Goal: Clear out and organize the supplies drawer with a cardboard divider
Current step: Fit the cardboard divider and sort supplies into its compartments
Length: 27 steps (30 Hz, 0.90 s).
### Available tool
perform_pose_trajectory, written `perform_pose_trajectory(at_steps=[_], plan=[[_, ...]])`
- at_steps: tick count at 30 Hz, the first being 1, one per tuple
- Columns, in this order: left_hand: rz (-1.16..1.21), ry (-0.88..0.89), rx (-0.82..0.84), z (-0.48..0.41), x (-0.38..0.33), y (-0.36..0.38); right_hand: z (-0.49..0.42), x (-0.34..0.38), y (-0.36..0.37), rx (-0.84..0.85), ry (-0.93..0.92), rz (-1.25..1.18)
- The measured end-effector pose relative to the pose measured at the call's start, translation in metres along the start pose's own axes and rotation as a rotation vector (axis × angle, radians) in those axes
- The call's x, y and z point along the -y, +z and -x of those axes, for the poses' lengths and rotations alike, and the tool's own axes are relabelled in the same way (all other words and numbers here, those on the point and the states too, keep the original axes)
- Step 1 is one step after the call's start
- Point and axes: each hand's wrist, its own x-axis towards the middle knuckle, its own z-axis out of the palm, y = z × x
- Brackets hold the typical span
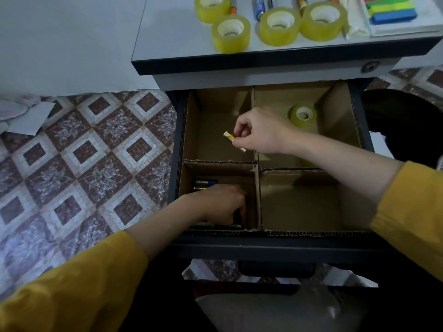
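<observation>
Four compartments in the cardboard divider (257, 195), which sits in the open drawer (275, 245). My right hand (257, 131) hovers over the far-left compartment, fingers (241, 130) pinching a gold battery (229, 136) that sticks out left of the fingertips. A silvery end shows below the fingers; I cannot tell whether it is the same cell or a second one. The battery is above the compartment floor, clear of the walls, with bare cardboard all around under it.

My left hand (220, 204) is down in the near-left compartment, fingers curled downward against the centre wall. It rests on a small pile of batteries (206, 184), two ends visible on the far side of the hand. I cannot tell if the fingers are gripping anything. It is tight there, and the hand fills most of the cell.

One tape roll (303, 116) lies flat in the far-right compartment, just right of my right wrist. The near-right compartment shows bare cardboard floor.

On the bench (167, 32) above the drawer there are four more tape rolls (230, 33) in a loose row, plus one stack of coloured sticky flags (392, 8) at far right. Several pens (260, 7) lie behind the rolls, cut off by the frame edge, so I cannot count them.
</observation>
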Motion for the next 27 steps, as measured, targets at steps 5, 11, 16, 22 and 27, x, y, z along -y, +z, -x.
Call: perform_pose_trajectory(at_steps=[5, 11, 16, 22, 27], plan=[[0.057, -0.004, 0.013, 0.000, 0.001, -0.003, 0.000, 0.000, 0.000, -0.010, 0.005, -0.004], [0.166, -0.048, -0.269, 0.012, 0.011, -0.009, 0.001, 0.000, 0.000, -0.020, 0.005, 0.002], [0.025, -0.121, -0.215, 0.011, 0.017, -0.002, 0.001, 0.000, 0.001, -0.027, 0.015, 0.009], [-0.139, -0.132, -0.244, 0.019, 0.015, -0.003, 0.003, 0.003, 0.000, -0.047, 0.057, -0.088], [0.006, -0.069, -0.687, 0.059, 0.018, -0.005, 0.029, 0.013, -0.004, -0.149, -0.013, -0.123]])
